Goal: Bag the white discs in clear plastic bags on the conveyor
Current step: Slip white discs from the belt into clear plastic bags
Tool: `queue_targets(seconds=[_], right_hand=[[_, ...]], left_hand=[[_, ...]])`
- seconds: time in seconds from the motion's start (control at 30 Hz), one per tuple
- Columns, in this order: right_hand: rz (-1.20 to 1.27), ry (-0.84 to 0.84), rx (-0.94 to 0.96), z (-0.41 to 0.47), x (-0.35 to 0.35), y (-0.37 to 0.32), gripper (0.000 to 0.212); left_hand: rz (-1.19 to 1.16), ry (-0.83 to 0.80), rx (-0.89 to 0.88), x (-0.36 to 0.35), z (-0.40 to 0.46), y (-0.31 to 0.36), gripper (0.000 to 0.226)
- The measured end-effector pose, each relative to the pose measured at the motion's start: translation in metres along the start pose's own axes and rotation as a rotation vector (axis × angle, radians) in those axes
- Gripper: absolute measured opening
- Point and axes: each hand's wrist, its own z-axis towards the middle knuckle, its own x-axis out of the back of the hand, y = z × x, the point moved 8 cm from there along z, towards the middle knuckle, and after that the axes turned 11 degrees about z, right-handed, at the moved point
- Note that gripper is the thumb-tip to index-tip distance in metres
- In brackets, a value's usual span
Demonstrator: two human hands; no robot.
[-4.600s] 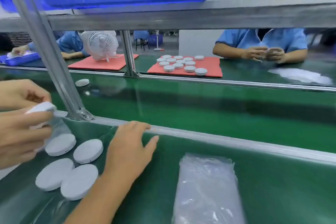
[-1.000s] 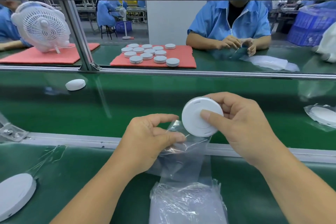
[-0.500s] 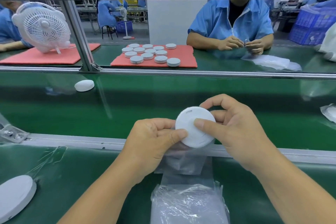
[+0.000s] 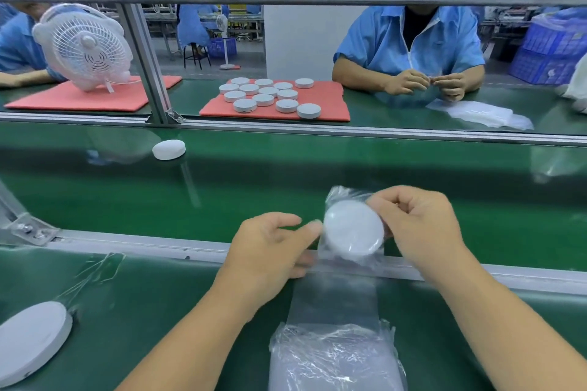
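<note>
- Disc [image 4: 353, 234] is now sitting inside the bag [image 4: 336, 292], no longer bare.
- Right hand [image 4: 419, 228] is pinching the bag's 3 o'clock edge; left hand [image 4: 270, 247] is pinching at 9 o'clock.
- Bagging is nearly finishing.

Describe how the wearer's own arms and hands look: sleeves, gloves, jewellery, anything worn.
Both forearms are bare right down to the bottom edge of the frame; no sleeve or cuff shows. The left hand and right hand wear no gloves, and no ring, watch or wristband shows. The nails that show look short and unpainted. Anything worn above the forearms is out of view.
</note>
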Motion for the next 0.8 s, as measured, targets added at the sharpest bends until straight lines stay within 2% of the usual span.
queue_targets(seconds=[0.07, 0.1, 0.17, 0.23, 0.27, 0.33, 0.37, 0.43, 0.47, 0.5, 0.57, 0.6, 0.67, 0.73, 0.8], right_hand=[[-0.006, 0.099, -0.028, 0.015, 0.018, 0.011, 0.022], [-0.020, 0.148, -0.052, 0.021, 0.028, 0.019, 0.021], [-0.110, 0.217, -0.108, 0.029, 0.047, 0.038, 0.019], [-0.262, 0.195, -0.166, 0.029, 0.055, 0.052, 0.012], [-0.362, 0.160, -0.197, 0.027, 0.055, 0.055, 0.017], [-0.553, 0.125, -0.146, 0.023, 0.050, 0.050, 0.043], [-0.620, 0.138, -0.039, 0.017, 0.044, 0.035, 0.048], [-0.607, 0.077, 0.225, 0.002, 0.020, 0.000, 0.044], [-0.546, -0.065, 0.268, -0.007, 0.002, -0.010, 0.043], [-0.491, -0.248, 0.222, -0.018, -0.018, -0.014, 0.047], [-0.458, -0.559, 0.041, -0.040, -0.051, -0.007, 0.056], [-0.494, -0.620, 0.032, -0.046, -0.060, -0.003, 0.046], [-0.489, -0.572, 0.096, -0.047, -0.065, -0.007, 0.022], [-0.340, -0.497, 0.068, -0.042, -0.060, -0.010, 0.015], [-0.113, -0.478, -0.024, -0.040, -0.056, -0.011, 0.013]], left_hand=[[0.537, 0.057, -0.088, 0.010, 0.002, 0.000, 0.057], [0.727, 0.022, -0.122, 0.006, 0.001, 0.000, 0.062], [0.944, -0.071, -0.155, -0.006, 0.000, -0.005, 0.062], [0.988, -0.069, -0.193, -0.010, 0.001, -0.005, 0.046], [0.961, -0.051, -0.197, -0.009, 0.003, -0.005, 0.036], [0.885, -0.012, -0.186, -0.004, 0.007, -0.007, 0.017], [0.843, 0.007, -0.173, -0.002, 0.008, -0.009, 0.010], [0.770, 0.044, -0.151, 0.002, 0.010, -0.012, 0.015], [0.738, 0.063, -0.149, 0.004, 0.011, -0.013, 0.020], [0.700, 0.081, -0.152, 0.006, 0.012, -0.013, 0.022], [0.569, 0.097, -0.150, 0.009, 0.015, -0.013, 0.023], [0.471, 0.088, -0.139, 0.011, 0.015, -0.013, 0.023], [0.213, 0.044, -0.113, 0.010, 0.012, -0.012, 0.026], [-0.069, -0.041, -0.041, 0.004, 0.011, -0.014, 0.047], [-0.244, -0.156, 0.063, -0.007, 0.007, -0.018, 0.069]])
